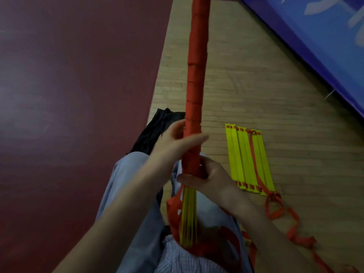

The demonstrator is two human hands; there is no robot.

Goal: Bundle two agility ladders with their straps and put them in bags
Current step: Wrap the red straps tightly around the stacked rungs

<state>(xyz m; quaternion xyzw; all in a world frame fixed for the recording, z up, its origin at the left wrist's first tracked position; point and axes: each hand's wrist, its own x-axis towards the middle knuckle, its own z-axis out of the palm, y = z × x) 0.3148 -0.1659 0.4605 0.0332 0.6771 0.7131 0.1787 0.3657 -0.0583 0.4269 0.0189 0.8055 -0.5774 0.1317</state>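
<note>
A seated person holds the first ladder upright, its yellow rungs stacked and wound in red strap. The right hand grips the bundle low, fingers curled round it and thumb across the front; bare rung ends show below that thumb. Just above, the left hand lays its fingers across the wrapping, together and fairly straight (motion blur softens them). Right of the right hand's knuckles, the second ladder lies flat on the wooden floor, unbundled, its loose strap trailing. Beyond the left fingers sits a black bag.
</note>
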